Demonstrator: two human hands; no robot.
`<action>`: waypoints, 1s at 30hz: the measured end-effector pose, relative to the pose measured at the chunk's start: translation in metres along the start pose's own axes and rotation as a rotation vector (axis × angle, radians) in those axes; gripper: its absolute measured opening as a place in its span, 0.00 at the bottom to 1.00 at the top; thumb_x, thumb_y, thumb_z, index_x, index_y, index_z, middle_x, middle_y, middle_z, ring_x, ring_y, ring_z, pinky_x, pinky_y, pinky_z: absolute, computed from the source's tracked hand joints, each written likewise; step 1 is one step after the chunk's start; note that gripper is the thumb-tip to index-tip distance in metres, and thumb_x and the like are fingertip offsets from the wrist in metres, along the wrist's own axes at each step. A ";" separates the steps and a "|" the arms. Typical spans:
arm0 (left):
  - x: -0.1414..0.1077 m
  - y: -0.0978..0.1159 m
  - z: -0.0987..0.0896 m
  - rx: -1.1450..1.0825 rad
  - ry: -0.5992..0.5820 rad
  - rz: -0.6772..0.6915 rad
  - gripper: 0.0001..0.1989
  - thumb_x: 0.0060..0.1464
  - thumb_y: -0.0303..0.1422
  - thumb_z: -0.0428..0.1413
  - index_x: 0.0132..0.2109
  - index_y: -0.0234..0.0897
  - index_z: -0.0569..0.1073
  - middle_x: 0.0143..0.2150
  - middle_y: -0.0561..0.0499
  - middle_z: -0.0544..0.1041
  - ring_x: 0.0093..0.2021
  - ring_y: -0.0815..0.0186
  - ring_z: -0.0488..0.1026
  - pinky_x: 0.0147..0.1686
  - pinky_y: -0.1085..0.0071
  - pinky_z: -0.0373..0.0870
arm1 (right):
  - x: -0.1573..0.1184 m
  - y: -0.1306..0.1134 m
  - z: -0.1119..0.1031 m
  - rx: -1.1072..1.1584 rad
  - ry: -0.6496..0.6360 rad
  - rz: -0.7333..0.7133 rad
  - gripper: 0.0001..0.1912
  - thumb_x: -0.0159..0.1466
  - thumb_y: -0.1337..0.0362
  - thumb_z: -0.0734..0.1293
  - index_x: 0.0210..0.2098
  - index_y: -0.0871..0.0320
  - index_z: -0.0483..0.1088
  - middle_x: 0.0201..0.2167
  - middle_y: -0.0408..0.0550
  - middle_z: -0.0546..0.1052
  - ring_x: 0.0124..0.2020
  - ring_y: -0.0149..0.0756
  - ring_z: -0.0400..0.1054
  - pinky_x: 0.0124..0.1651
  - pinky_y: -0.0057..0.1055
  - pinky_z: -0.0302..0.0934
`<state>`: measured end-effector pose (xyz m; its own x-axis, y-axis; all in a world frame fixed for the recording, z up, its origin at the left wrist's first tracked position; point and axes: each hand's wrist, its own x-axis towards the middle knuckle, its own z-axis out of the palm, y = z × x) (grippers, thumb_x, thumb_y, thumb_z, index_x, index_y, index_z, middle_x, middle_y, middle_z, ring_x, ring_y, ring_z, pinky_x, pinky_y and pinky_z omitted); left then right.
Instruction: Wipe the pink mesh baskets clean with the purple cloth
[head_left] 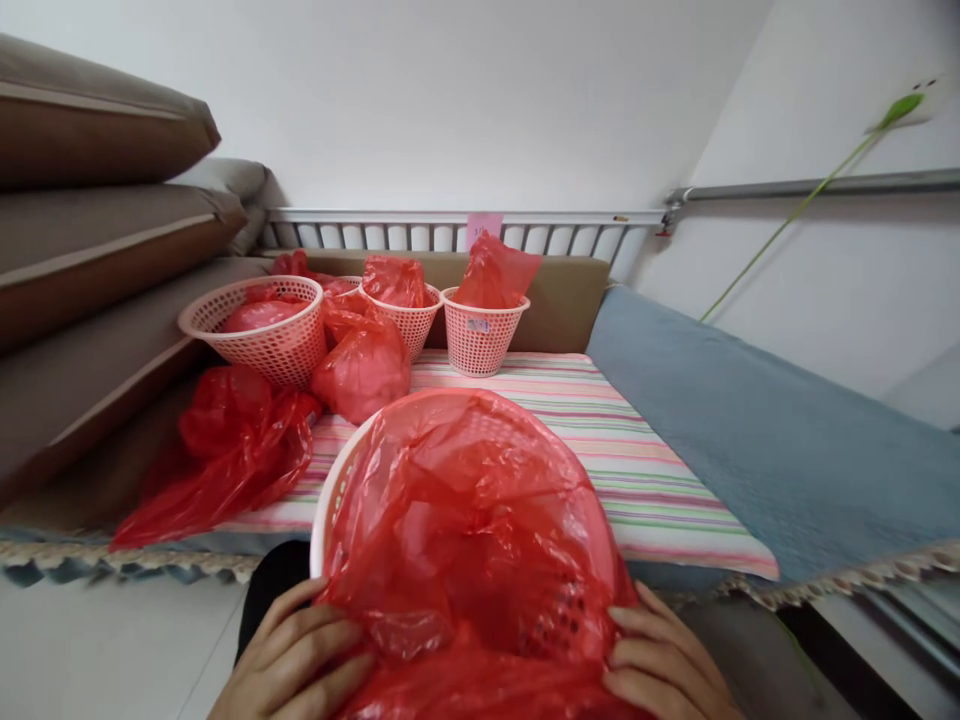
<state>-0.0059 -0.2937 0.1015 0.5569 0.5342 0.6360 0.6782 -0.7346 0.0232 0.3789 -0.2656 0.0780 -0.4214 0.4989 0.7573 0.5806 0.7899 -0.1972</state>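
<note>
"Hands, quick?"

"My left hand has its fingers bent over thin, glossy red plastic film at the near-left edge of a pale pink, round, perforated plastic basket. My right hand grips the film's near-right edge, fingers curled. How hard, can't tell."

"Where's the basket?"

"Right in front of me, mouth toward me. The film spreads across it, wrinkled and see-through, sagging inside; holes show through. A stretch of pale rim is bare at left. What's under the basket is hidden."

"Around it?"

"Beyond it, a smooth cotton-looking cloth with pink, green and white stripes. On that, an upright tapered pink lattice basket with a small label, crinkled red film poking out. More lattice baskets to its left, beside a bulging red plastic bag. Nearer, a limp, crumpled red plastic bag. Far left, thick brown-grey fabric cushions, stacked."
</note>
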 end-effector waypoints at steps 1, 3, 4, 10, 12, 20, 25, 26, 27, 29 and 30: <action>0.008 -0.001 0.001 -0.026 0.019 0.005 0.14 0.63 0.37 0.45 0.48 0.44 0.74 0.40 0.51 0.80 0.45 0.66 0.73 0.58 0.64 0.60 | 0.004 0.000 0.000 -0.024 0.018 0.016 0.06 0.59 0.59 0.67 0.36 0.48 0.74 0.31 0.43 0.77 0.41 0.41 0.73 0.56 0.46 0.62; 0.024 -0.001 0.002 -0.082 0.031 0.026 0.13 0.63 0.33 0.46 0.48 0.42 0.73 0.40 0.50 0.79 0.45 0.66 0.73 0.55 0.66 0.62 | 0.014 -0.001 -0.002 -0.081 0.054 0.078 0.08 0.58 0.62 0.67 0.37 0.49 0.74 0.33 0.45 0.77 0.43 0.44 0.72 0.55 0.48 0.62; 0.032 -0.001 0.003 -0.116 0.022 0.029 0.12 0.63 0.32 0.46 0.48 0.41 0.73 0.39 0.50 0.79 0.44 0.65 0.72 0.53 0.65 0.64 | 0.018 -0.002 -0.002 -0.101 0.065 0.111 0.08 0.58 0.62 0.67 0.38 0.50 0.74 0.35 0.46 0.77 0.45 0.45 0.71 0.54 0.48 0.63; 0.062 0.006 0.014 -0.319 0.013 -0.058 0.08 0.62 0.26 0.46 0.37 0.38 0.69 0.35 0.49 0.76 0.37 0.67 0.70 0.41 0.67 0.67 | 0.030 -0.022 -0.004 -0.053 0.022 0.177 0.07 0.57 0.63 0.67 0.36 0.51 0.74 0.47 0.49 0.74 0.54 0.50 0.64 0.53 0.46 0.64; 0.065 0.008 0.017 -0.329 0.014 -0.067 0.07 0.61 0.26 0.47 0.35 0.38 0.68 0.35 0.49 0.75 0.37 0.67 0.70 0.40 0.68 0.66 | 0.028 -0.024 -0.002 -0.041 -0.011 0.185 0.06 0.57 0.62 0.68 0.35 0.51 0.75 0.52 0.49 0.71 0.56 0.50 0.62 0.54 0.45 0.63; 0.063 0.007 0.021 -0.205 0.094 0.047 0.09 0.60 0.27 0.48 0.34 0.41 0.71 0.39 0.51 0.78 0.41 0.67 0.71 0.45 0.68 0.67 | 0.012 -0.002 0.011 0.386 0.016 0.811 0.16 0.62 0.53 0.61 0.42 0.53 0.74 0.51 0.54 0.72 0.50 0.48 0.68 0.48 0.39 0.67; 0.054 0.016 0.038 -0.201 0.124 0.118 0.12 0.61 0.30 0.48 0.30 0.38 0.71 0.40 0.50 0.78 0.44 0.66 0.71 0.56 0.63 0.60 | 0.028 -0.001 0.012 0.604 0.105 1.130 0.26 0.60 0.49 0.64 0.55 0.51 0.62 0.54 0.51 0.70 0.51 0.45 0.67 0.47 0.35 0.67; 0.052 0.017 0.040 -0.190 0.151 0.125 0.13 0.61 0.31 0.48 0.30 0.38 0.71 0.41 0.49 0.78 0.46 0.66 0.71 0.57 0.63 0.58 | 0.033 -0.001 0.012 0.587 0.089 1.142 0.29 0.59 0.49 0.65 0.56 0.51 0.60 0.54 0.51 0.70 0.52 0.45 0.66 0.47 0.35 0.67; 0.050 0.017 0.041 -0.170 0.170 0.136 0.13 0.61 0.31 0.48 0.29 0.38 0.72 0.42 0.50 0.78 0.48 0.65 0.70 0.59 0.62 0.56 | 0.038 -0.002 0.013 0.580 0.066 1.144 0.30 0.58 0.50 0.65 0.57 0.52 0.60 0.54 0.51 0.70 0.52 0.45 0.66 0.48 0.35 0.66; 0.044 0.012 0.037 -0.106 0.165 0.153 0.13 0.60 0.31 0.49 0.29 0.40 0.72 0.48 0.50 0.77 0.54 0.64 0.67 0.62 0.60 0.50 | 0.045 -0.001 0.013 0.587 0.017 1.134 0.29 0.59 0.51 0.65 0.57 0.52 0.61 0.53 0.50 0.71 0.52 0.45 0.66 0.50 0.36 0.65; 0.040 0.007 0.033 -0.063 0.143 0.144 0.13 0.60 0.30 0.49 0.29 0.40 0.73 0.50 0.51 0.76 0.56 0.62 0.65 0.63 0.58 0.48 | 0.046 0.000 0.013 0.587 0.005 1.127 0.28 0.58 0.51 0.65 0.56 0.52 0.62 0.53 0.50 0.71 0.51 0.46 0.67 0.50 0.36 0.65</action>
<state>0.0369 -0.2643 0.1016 0.5691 0.3604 0.7391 0.5629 -0.8260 -0.0306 0.3504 -0.2381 0.1050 0.1062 0.9943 -0.0070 0.2188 -0.0302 -0.9753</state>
